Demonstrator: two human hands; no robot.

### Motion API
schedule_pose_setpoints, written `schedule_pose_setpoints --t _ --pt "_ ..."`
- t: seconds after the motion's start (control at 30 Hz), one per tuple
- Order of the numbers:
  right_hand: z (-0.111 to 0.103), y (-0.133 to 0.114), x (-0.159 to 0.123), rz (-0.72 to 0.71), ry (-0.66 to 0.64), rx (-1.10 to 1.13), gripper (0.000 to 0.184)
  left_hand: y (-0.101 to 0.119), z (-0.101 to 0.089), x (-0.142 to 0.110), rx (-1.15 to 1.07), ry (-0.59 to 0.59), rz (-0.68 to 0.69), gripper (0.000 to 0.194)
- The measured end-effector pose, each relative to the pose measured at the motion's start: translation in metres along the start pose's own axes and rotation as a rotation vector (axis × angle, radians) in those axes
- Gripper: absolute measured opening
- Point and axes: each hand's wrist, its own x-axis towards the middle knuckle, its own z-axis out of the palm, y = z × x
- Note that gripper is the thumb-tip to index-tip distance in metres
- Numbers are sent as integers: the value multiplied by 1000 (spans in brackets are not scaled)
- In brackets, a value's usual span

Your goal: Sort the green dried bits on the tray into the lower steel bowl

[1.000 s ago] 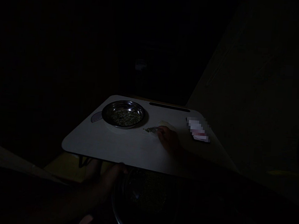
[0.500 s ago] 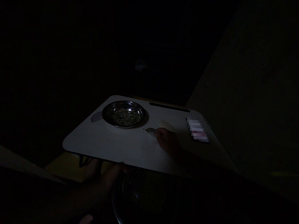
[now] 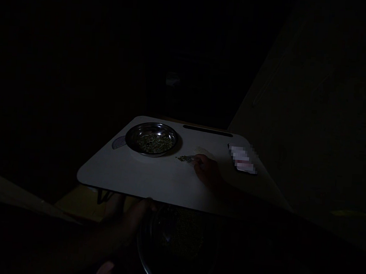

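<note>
On the white folding table (image 3: 154, 181), my right hand (image 3: 208, 172) rests with thumb and fingers drawn together in a pinch. At its fingertips is something pale and thin that I cannot make out, beside a small heap of greenish seeds or split beans (image 3: 183, 158). A shiny steel bowl (image 3: 131, 129) with a layer of similar pieces stands to the left of them. My left hand (image 3: 137, 211) is low at the table's front edge, by the rim of a larger metal bowl (image 3: 147, 271); darkness hides most of its fingers. That lower bowl contains greenish bits.
A phone (image 3: 243, 159) with a blurred screen lies at the table's right. Behind my right hand is a pale patch of small pieces (image 3: 203, 151). A dark slot (image 3: 207, 131) runs along the back edge, and a round printed mark (image 3: 118, 143) shows left of the steel bowl.
My right hand has shifted very slightly right, and the small heap by its fingertips looks a little more spread. The left hand and the bowls look unchanged.
</note>
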Motion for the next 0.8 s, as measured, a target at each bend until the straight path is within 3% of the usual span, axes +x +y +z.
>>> schedule_pose_setpoints --t 0.13,0.43,0.6,0.8 --pt "1 1 0 3 1 -9 22 -1 0 1 -7 -4 21 15" --pt "1 0 1 -8 -23 -13 22 -3 -2 8 11 -252 -160 10" --pt "2 1 1 -37 -33 -7 22 -11 -5 15 21 -58 38 13" --pt "2 1 1 -41 -38 18 22 -10 -5 15 66 -95 -54 12"
